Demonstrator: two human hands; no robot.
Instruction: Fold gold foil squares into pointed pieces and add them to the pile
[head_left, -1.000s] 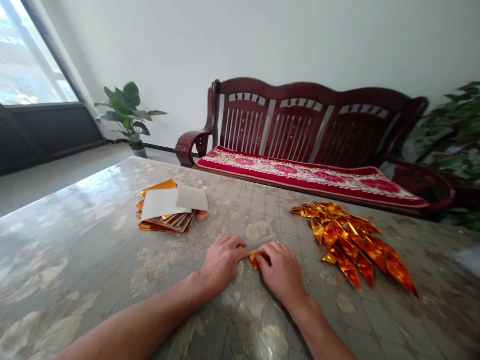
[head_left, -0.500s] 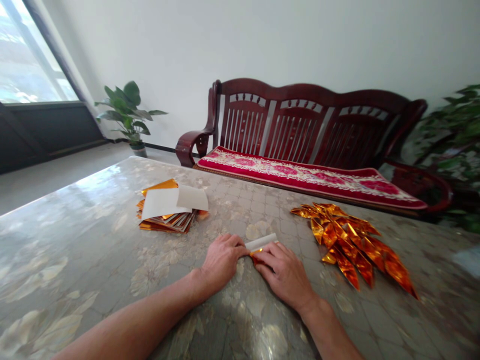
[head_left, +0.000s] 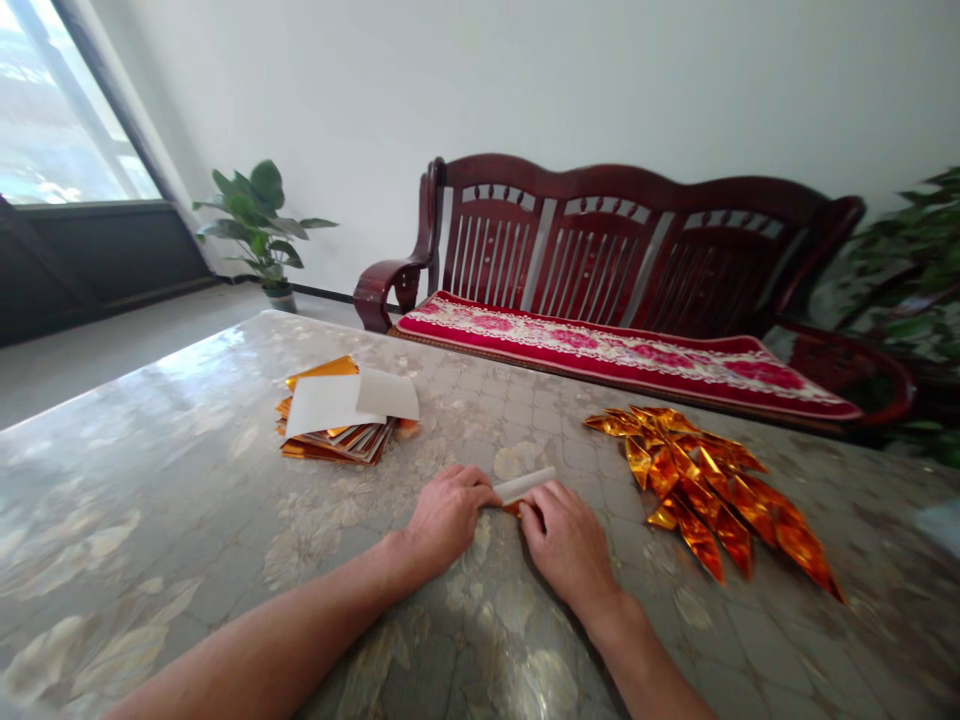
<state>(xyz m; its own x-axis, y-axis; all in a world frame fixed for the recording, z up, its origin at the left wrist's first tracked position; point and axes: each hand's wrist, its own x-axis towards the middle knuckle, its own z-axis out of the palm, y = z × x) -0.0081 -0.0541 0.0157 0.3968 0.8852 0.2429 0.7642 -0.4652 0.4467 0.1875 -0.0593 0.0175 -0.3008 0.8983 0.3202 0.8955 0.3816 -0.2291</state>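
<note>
A sheet of foil paper [head_left: 527, 484], white on one side and shiny orange-gold on the other, lies partly folded on the table in front of me. My left hand [head_left: 452, 510] pinches its left end between thumb and fingers. At its right part, my right hand [head_left: 566, 540] grips the near edge with bent fingers, which cover much of the gold side. Off to the left is a loose stack of the same foil paper [head_left: 337, 410], mostly white side up on top. On the right lies a pile of folded gold paper ingots [head_left: 697, 480] with pointed ends.
The table [head_left: 225, 480] has a glossy floral cover. Beyond its far edge stands a dark red wooden bench [head_left: 592, 240] with a red patterned cushion [head_left: 637, 355]. Potted plants stand at the left [head_left: 259, 225] and at the far right [head_left: 919, 270].
My right hand has shifted its fingers on the paper, drawing the thumb up toward the fold and covering more of the gold side. My left hand stays at the left end.
</note>
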